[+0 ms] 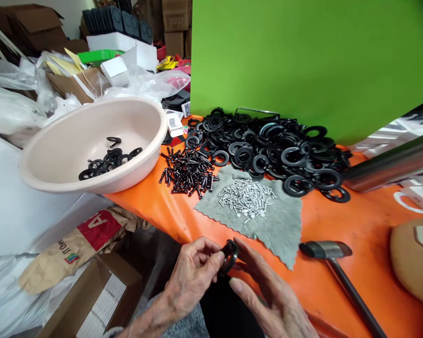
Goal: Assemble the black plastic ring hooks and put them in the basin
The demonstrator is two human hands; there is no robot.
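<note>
At the table's front edge my left hand pinches a black ring between thumb and fingers. My right hand is just right of the ring, fingers stretched out and thumb apart; whether a fingertip touches the ring I cannot tell. Beyond my hands a grey-green cloth carries a heap of small silver pins. Left of it lies a pile of short black rods. Behind these is a large heap of black rings. A hammer rests to the right of the cloth.
A pale plastic basin at left holds several black ring pieces. The orange table cover runs up to a green panel. A metal post slants in at right. A cardboard box stands below left.
</note>
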